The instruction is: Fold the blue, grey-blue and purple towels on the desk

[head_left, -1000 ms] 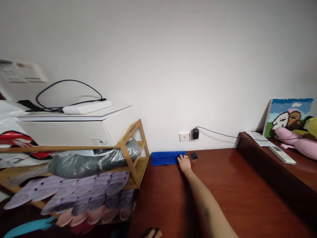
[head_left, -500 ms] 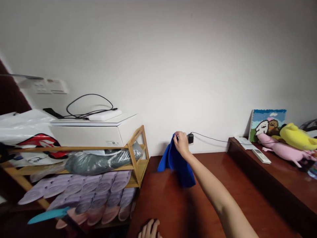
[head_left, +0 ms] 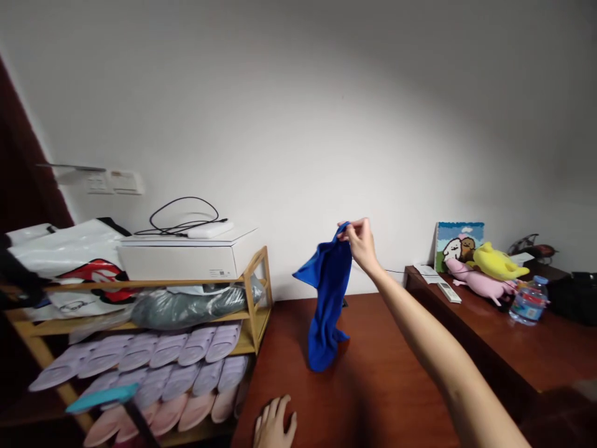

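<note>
A blue cloth [head_left: 329, 298] hangs from my right hand [head_left: 361, 242], which pinches it by its top corner. Its loose folds drape down in front of the wall, and the lower end reaches the reddish-brown tabletop [head_left: 387, 361] or hangs just over it; I cannot tell which. My left hand [head_left: 274, 426] rests at the table's near left side, fingers spread and holding nothing.
Left of the table stands a wooden rack [head_left: 254, 305] with several slippers [head_left: 170, 348], a plastic-wrapped bundle and a white box [head_left: 180, 261] on top. On the right, a raised surface bears a remote [head_left: 449, 292], plush toys [head_left: 482, 280] and a water bottle [head_left: 529, 302].
My right hand has lifted the cloth up off the back of the table, so it now hangs stretched downward. My left hand has come further into view. The view has shifted somewhat.
</note>
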`<state>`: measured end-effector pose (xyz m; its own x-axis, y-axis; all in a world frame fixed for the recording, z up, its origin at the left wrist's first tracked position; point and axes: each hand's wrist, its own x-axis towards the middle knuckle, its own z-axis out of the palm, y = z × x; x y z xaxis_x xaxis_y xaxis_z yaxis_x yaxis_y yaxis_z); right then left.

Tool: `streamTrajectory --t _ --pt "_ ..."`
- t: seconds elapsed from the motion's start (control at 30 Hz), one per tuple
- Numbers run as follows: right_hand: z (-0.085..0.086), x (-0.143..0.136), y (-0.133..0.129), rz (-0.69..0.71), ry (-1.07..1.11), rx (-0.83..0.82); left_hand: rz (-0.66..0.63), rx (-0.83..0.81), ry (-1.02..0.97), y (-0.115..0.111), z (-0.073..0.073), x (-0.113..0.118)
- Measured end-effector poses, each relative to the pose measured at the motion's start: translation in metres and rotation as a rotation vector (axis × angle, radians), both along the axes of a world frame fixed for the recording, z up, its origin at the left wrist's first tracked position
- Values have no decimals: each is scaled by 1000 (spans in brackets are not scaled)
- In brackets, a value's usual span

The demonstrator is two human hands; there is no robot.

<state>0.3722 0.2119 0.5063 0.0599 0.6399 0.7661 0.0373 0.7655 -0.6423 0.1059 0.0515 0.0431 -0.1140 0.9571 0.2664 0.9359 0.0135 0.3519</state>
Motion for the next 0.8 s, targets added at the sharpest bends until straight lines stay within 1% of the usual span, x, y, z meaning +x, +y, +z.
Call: streamTrajectory --t 0.03,0.07,0.13,0.17,0.2,0.23,0.27,0.33,0.4,0.43,0.47,0.5,0.53,0.57,0.6,0.63,0.67,0.7,0.73,0.8 --pt "6 8 -12 20 -48 32 -7 15 -61 -3 5 1" --pt "12 16 -25 28 -139 62 -18 22 -137 -6 11 3" --pt "21 30 -53 1 -352 108 -46 22 -324 -7 25 13" --pt "26 35 -67 -34 -425 125 -66 30 -431 -6 36 21" --pt "30 40 -80 -70 -471 137 -91 53 -543 -2 50 32" --pt "34 43 -93 -94 -504 147 -114 100 -659 3 69 45" --pt "37 46 -104 -97 -538 158 -143 167 -772 9 92 60" --pt "44 50 -123 -74 -608 194 -195 331 -978 19 149 90" --pt "48 57 -136 -75 -667 242 -360 438 -1089 22 211 114" --pt "49 61 -140 -94 -683 260 -396 447 -1122 20 240 123" --pt "50 66 -143 -119 -688 262 -409 421 -1140 16 264 129" --pt "50 71 -145 -142 -681 241 -431 401 -1143 8 283 134" --pt "49 76 -147 -160 -663 201 -473 373 -1149 -1 298 138" --pt "48 80 -149 -173 -638 149 -532 358 -1150 -12 307 143" --pt "46 84 -151 -182 -616 95 -593 366 -1138 -24 312 149" --pt "44 86 -153 -186 -601 48 -641 389 -1104 -35 315 155" --pt "42 87 -156 -187 -595 15 -655 431 -1045 -45 316 163" --pt "40 87 -159 -184 -596 1 -630 485 -970 -52 316 170" --pt "39 87 -163 -178 -602 1 -579 530 -894 -57 316 176" --pt "41 88 -169 -160 -614 20 -480 555 -811 -57 319 179"
